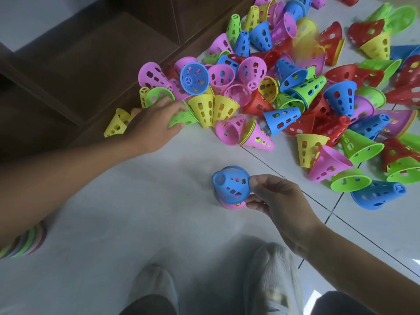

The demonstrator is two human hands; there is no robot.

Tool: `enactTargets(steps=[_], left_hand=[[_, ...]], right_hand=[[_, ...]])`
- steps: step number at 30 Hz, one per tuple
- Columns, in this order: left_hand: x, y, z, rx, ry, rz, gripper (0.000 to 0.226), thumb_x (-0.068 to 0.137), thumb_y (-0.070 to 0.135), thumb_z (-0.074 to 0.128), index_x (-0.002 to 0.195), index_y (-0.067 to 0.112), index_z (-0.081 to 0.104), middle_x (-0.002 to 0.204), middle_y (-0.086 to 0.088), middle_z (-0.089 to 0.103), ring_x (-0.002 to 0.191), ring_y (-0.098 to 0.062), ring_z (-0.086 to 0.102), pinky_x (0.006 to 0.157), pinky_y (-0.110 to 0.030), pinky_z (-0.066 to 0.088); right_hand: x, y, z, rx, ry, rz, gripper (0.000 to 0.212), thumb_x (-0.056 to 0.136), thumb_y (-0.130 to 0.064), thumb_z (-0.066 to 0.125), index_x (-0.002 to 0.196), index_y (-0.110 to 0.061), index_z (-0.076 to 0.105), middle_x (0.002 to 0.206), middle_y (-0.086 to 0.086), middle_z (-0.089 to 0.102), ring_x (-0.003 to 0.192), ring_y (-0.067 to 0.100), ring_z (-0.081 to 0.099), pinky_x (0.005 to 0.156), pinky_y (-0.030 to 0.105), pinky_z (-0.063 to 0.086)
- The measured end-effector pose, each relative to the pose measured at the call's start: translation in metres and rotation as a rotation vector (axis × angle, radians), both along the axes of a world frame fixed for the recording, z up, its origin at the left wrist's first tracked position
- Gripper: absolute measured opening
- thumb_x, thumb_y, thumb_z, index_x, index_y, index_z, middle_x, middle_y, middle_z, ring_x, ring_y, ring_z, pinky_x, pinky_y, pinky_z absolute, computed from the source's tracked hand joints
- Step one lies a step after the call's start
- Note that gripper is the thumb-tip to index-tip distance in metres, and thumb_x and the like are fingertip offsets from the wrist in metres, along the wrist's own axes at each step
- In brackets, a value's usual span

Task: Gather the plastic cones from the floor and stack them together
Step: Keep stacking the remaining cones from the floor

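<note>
1. Nearest my view are two pale fabric shoes (270, 278), toes pointing up the picture, standing on the white tiled floor (159, 201).
2. The white tiled floor fills most of what I see; dark grout lines cross it on the right.
3. A dark brown wooden cabinet (79, 76) takes the upper left, its base meeting the floor along a diagonal edge.
4. A sprawling pile of perforated plastic cones (295, 87) in pink, blue, yellow, green and red covers the upper right; most lie on their sides, some nested in pairs.
5. My left hand (156, 123) reaches to the near-left edge of that pile, fingers curled round a green perforated plastic cone (181, 118) lying on its side; a yellow perforated cone (116, 126) lies just left of the wrist, against the cabinet base.
6. My right hand (277, 201) is well apart from the pile, low in the middle, thumb and fingers pinching the rim of a blue perforated plastic cone (229, 183), narrow end turned left.
7. The blue cone sits over a pink cone (231, 204), whose rim shows beneath it.
8. At the far left edge, under my left forearm, a blurred stack of multicoloured cone rims (25, 242) shows.
</note>
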State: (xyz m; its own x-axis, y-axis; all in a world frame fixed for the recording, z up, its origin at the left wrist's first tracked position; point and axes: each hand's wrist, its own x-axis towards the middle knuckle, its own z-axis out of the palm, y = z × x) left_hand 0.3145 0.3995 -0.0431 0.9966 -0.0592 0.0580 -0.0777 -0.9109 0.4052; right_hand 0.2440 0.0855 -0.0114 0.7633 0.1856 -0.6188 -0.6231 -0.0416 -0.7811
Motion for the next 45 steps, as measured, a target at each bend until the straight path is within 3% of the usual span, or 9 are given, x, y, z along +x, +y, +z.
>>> enactTargets(steps=[8, 15, 20, 26, 29, 33, 38, 41, 45], left_hand=[[0.027, -0.006, 0.004, 0.25, 0.098, -0.064, 0.034, 0.097, 0.028, 0.064, 0.13, 0.018, 0.061, 0.118, -0.009, 0.052, 0.1, -0.033, 0.057, 0.072, -0.038, 0.044], [0.022, -0.012, 0.009, 0.236, 0.094, -0.06, 0.014, 0.099, 0.024, 0.063, 0.103, 0.012, 0.068, 0.101, -0.004, 0.049, 0.083, -0.027, 0.051, 0.074, -0.047, 0.051], [0.007, -0.013, 0.017, 0.184, 0.054, -0.054, 0.015, 0.097, 0.026, 0.067, 0.097, 0.011, 0.07, 0.095, -0.003, 0.046, 0.079, -0.027, 0.051, 0.061, -0.043, 0.047], [-0.018, -0.017, 0.029, -0.001, -0.046, -0.07, 0.015, 0.094, 0.027, 0.07, 0.093, 0.013, 0.075, 0.099, -0.001, 0.048, 0.088, -0.023, 0.053, 0.07, -0.048, 0.05], [-0.033, -0.027, 0.036, -0.116, -0.065, -0.034, 0.012, 0.093, 0.023, 0.072, 0.097, 0.013, 0.077, 0.098, -0.002, 0.057, 0.09, -0.019, 0.055, 0.077, -0.042, 0.049], [-0.054, -0.043, 0.045, -0.337, -0.002, 0.053, 0.008, 0.092, 0.017, 0.073, 0.096, 0.012, 0.078, 0.091, -0.002, 0.063, 0.08, -0.014, 0.058, 0.074, -0.033, 0.049], [-0.08, -0.062, 0.053, -0.592, 0.101, 0.204, 0.006, 0.09, 0.014, 0.074, 0.094, 0.01, 0.076, 0.089, -0.005, 0.072, 0.085, -0.018, 0.068, 0.079, -0.033, 0.054], [-0.09, -0.074, 0.059, -0.838, 0.194, 0.292, 0.006, 0.088, 0.007, 0.073, 0.094, 0.01, 0.075, 0.089, -0.014, 0.074, 0.08, -0.012, 0.068, 0.08, -0.03, 0.056], [-0.099, -0.088, 0.064, -1.146, 0.286, 0.399, 0.014, 0.084, 0.007, 0.073, 0.099, 0.005, 0.071, 0.095, -0.021, 0.073, 0.082, -0.02, 0.071, 0.076, -0.029, 0.061]], right_hand=[[0.005, -0.008, -0.016, -0.149, -0.01, 0.079, 0.017, 0.098, -0.012, 0.06, 0.093, -0.002, 0.072, 0.081, 0.015, 0.074, 0.067, 0.015, 0.069, 0.071, 0.028, 0.061], [0.013, -0.017, -0.032, -0.353, -0.095, 0.198, 0.018, 0.095, -0.018, 0.064, 0.084, -0.008, 0.074, 0.074, 0.01, 0.074, 0.068, 0.022, 0.071, 0.079, 0.042, 0.062], [0.03, -0.022, -0.033, -0.513, -0.205, 0.325, 0.014, 0.095, -0.02, 0.064, 0.085, -0.015, 0.073, 0.073, 0.001, 0.074, 0.064, 0.016, 0.071, 0.076, 0.038, 0.061], [0.066, -0.02, -0.022, -0.634, -0.525, 0.514, 0.005, 0.094, -0.026, 0.065, 0.097, -0.026, 0.069, 0.082, -0.009, 0.072, 0.071, 0.007, 0.068, 0.068, 0.027, 0.052], [0.087, -0.013, -0.015, -0.698, -0.727, 0.59, 0.021, 0.095, -0.027, 0.064, 0.116, -0.026, 0.063, 0.098, -0.009, 0.067, 0.078, 0.005, 0.066, 0.068, 0.016, 0.046], [0.11, -0.002, -0.011, -0.843, -0.978, 0.757, 0.04, 0.096, -0.026, 0.062, 0.134, -0.028, 0.053, 0.126, 0.001, 0.056, 0.091, 0.021, 0.065, 0.08, 0.039, 0.055], [0.129, 0.001, -0.015, -1.076, -1.146, 1.02, 0.046, 0.098, -0.016, 0.057, 0.142, -0.027, 0.049, 0.145, 0.004, 0.034, 0.126, 0.029, 0.049, 0.072, 0.041, 0.058], [0.134, -0.005, -0.023, -1.13, -1.177, 1.069, 0.051, 0.092, -0.002, 0.059, 0.137, -0.027, 0.05, 0.145, 0.003, 0.034, 0.122, 0.031, 0.051, 0.063, 0.039, 0.057], [0.129, -0.015, -0.028, -1.105, -1.255, 1.029, 0.032, 0.089, -0.011, 0.068, 0.12, -0.015, 0.059, 0.134, 0.012, 0.049, 0.105, 0.039, 0.059, 0.06, 0.049, 0.058]])
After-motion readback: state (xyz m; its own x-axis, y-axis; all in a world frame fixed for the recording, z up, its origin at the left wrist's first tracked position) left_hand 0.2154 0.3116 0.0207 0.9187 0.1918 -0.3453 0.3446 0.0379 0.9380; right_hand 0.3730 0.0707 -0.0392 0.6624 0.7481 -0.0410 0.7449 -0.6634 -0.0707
